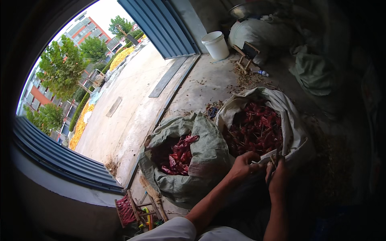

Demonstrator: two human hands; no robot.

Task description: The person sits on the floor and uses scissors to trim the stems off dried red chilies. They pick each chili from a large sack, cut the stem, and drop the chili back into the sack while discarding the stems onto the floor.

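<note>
My left hand [245, 164] is at the near rim of the white woven sack [292, 120], thumb and fingers drawn together. Whether anything small sits between those fingertips is hard to see. Beside it, my right hand [278, 174] grips a dark hand tool [270, 174] that looks like scissors, its narrow end pointing up over the sack. Dried red chili peppers [256, 129], many with pale stems, fill the white sack. To its left, a greenish woven sack [208, 150] with a rolled-down mouth holds glossy red chili peppers [179, 158].
Near my legs are a small wooden stool [132, 208] and a straw broom [153, 192]. Farther back stand a white bucket [215, 45], another small stool [247, 54] and a full sack [259, 34]. A plastic bottle [263, 73] lies among plant scraps. A blue corrugated door [162, 27] borders the doorway.
</note>
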